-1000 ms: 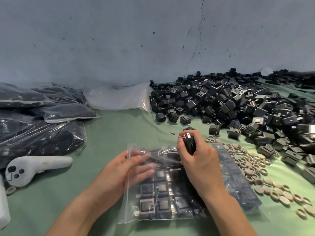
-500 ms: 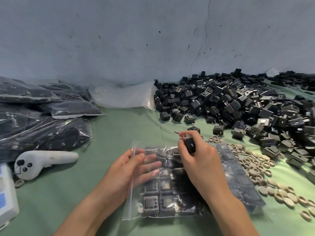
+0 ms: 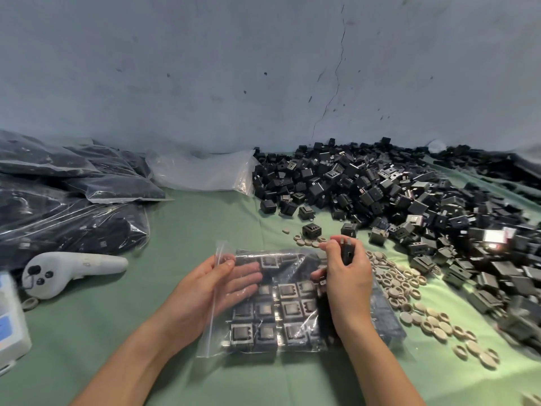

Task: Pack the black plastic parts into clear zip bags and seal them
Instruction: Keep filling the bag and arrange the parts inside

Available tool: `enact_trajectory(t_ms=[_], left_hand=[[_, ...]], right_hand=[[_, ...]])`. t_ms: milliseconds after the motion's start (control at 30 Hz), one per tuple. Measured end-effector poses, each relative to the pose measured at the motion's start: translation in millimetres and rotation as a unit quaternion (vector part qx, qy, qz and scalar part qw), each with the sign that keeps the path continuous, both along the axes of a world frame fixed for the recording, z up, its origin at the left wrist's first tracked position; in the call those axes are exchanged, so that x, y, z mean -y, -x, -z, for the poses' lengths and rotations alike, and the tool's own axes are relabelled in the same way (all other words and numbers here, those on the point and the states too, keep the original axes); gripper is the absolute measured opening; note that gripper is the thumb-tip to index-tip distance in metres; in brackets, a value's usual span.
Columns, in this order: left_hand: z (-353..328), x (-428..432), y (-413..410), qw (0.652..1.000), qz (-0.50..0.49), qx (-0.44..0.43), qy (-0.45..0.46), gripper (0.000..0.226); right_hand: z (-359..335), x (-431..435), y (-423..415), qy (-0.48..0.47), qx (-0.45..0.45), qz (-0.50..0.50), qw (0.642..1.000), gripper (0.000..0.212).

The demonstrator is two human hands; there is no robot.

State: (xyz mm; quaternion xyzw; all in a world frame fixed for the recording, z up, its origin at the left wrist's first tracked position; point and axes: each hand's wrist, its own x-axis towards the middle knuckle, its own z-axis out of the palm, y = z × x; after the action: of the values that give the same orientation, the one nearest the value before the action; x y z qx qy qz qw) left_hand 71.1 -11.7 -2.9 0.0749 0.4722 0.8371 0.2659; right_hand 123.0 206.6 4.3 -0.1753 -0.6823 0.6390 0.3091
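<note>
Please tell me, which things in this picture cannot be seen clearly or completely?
All in the head view:
The black part in the right hand is mostly covered by its fingers.
The zip bag has its right side hidden under the right hand and forearm.
The left hand has its fingers blurred behind the bag's plastic.
The white box is cut off by the left edge.
The filled bags at left: contents lost in dark and glare.

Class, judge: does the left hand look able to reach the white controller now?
Likely not yet: the left hand pinches the zip bag open. Only bare cloth lies between it and the controller, so letting go would free it.
</note>
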Motion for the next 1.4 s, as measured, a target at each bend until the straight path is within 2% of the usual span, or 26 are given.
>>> enact_trajectory(t_ms=[100,200,367,533,733,833,933,1000,1067,1167,1300,1333,1400], left_hand=[[1,-4,-3,1.0,-0.011,-0.008,-0.005,0.013],[1,-5,-5,1.0,-0.017,0.005,-0.022,0.025],[0,1,-6,0.998,0.015,0.02,-0.054,0.036],[-5,4,-11,0.997,0.043,0.021,-0.06,0.052],[-10,6,-16,0.996,0.05,0.042,-0.063,0.06],[-10,9,-15,0.995,0.049,0.046,-0.069,0.06],[-7,11,-13,0.995,0.057,0.043,-0.068,0.06],[-6,10,-10,0.994,0.058,0.045,-0.077,0.054],[-8,9,-8,0.994,0.058,0.043,-0.08,0.05],[-9,7,-10,0.995,0.057,0.045,-0.072,0.047],[-8,6,-9,0.994,0.061,0.051,-0.07,0.043],[-8,6,-8,0.995,0.062,0.047,-0.065,0.043],[-8,8,-7,0.996,0.062,0.038,-0.054,0.044]], right_hand=[[0,0,-3,0.01,-0.002,0.001,1.0,0.001],[-1,0,-4,-0.008,0.003,0.002,1.0,0.003],[-5,6,-6,-0.089,0.009,-0.027,0.996,0.012],[-6,14,-6,-0.211,0.043,-0.09,0.972,0.01],[-7,16,-12,-0.239,0.047,-0.153,0.958,0.007],[-17,2,-14,-0.229,0.022,-0.127,0.965,0.017],[-29,-27,-17,-0.231,0.062,-0.078,0.968,0.012],[-39,-41,-15,-0.325,0.116,-0.083,0.935,0.011],[-54,-47,-9,-0.398,0.171,-0.126,0.892,0.02],[-67,-49,0,-0.364,0.225,-0.233,0.873,0.023],[-50,-43,8,-0.444,0.288,-0.292,0.797,0.02],[-47,-42,11,-0.46,0.288,-0.294,0.787,0.018],[-46,-43,14,-0.467,0.275,-0.292,0.788,0.016]])
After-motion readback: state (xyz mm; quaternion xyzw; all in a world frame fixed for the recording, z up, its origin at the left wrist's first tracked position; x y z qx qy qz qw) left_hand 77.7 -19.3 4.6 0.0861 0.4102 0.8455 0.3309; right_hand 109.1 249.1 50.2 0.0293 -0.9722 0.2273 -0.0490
